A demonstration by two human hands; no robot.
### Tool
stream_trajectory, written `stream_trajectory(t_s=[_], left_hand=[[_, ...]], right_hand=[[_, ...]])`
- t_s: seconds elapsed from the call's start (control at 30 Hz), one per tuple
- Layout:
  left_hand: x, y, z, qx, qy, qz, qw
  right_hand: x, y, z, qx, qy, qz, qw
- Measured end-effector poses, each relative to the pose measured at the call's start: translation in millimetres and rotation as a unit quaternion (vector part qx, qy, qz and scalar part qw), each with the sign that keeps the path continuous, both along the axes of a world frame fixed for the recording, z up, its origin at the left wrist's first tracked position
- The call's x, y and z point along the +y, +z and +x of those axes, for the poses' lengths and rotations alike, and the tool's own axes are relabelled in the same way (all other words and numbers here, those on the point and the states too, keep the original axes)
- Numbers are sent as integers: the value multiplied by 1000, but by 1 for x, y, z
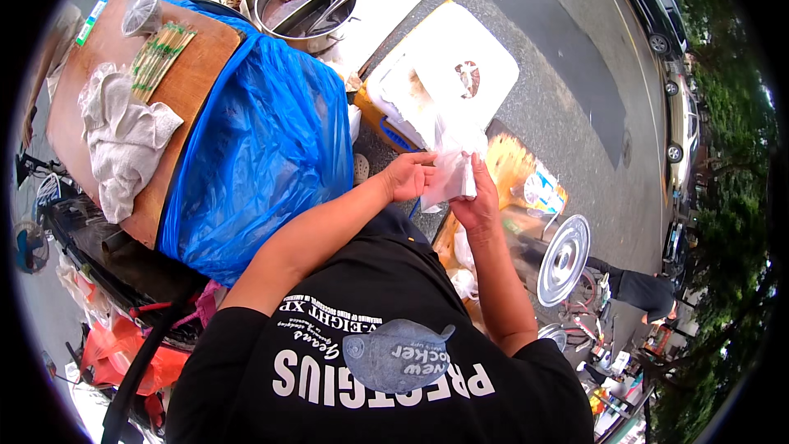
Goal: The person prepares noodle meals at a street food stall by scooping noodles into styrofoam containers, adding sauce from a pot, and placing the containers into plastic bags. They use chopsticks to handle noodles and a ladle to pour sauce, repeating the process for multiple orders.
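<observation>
My right hand [481, 197] grips a stack of thin translucent plastic bags [457, 182], held upright in front of my body. Just left of it, my left hand [410, 177] has its fingers apart, their tips at the bags' left edge; whether they pinch the film I cannot tell. Beyond both hands lies the white lid of a foam box [487, 61], with a dark red patch on it. A blue plastic sheet or bag [265, 154] hangs to the left, beside a brown wooden board [203, 68] that carries a crumpled white towel [126, 135] and packed wooden chopsticks [161, 61].
A divided steel pot [306, 3] with utensils stands on a white table [394, 3] at the top. Right of my hands are a wooden surface [508, 166] and a round metal lid [563, 261]. A person in dark clothes [641, 293] and parked cars [653, 6] are farther right.
</observation>
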State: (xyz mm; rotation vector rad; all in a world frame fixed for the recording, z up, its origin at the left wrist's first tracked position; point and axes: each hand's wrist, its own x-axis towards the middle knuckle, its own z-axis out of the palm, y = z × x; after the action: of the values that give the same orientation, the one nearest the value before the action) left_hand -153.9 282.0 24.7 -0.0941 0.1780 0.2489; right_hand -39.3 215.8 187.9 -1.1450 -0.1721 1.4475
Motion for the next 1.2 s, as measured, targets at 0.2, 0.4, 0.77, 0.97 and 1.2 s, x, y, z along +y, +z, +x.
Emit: stream_trajectory(t_s=[0.2, 0.4, 0.77, 0.97, 1.2], left_hand=[[8, -17, -21, 64, 106, 47, 991], [20, 15, -64, 242, 191, 114, 945], [5, 49, -87, 214, 246, 123, 937], [27, 33, -148, 25, 324, 13, 946], [31, 76, -131, 268, 210, 181, 923]], right_hand=[[8, -3, 25, -49, 15, 17, 999], [-3, -60, 90, -424, 88, -141, 891], [29, -72, -44, -469, 271, 44, 839], [-2, -160, 45, -391, 218, -163, 879], [1, -91, -6, -645, 262, 4, 718]])
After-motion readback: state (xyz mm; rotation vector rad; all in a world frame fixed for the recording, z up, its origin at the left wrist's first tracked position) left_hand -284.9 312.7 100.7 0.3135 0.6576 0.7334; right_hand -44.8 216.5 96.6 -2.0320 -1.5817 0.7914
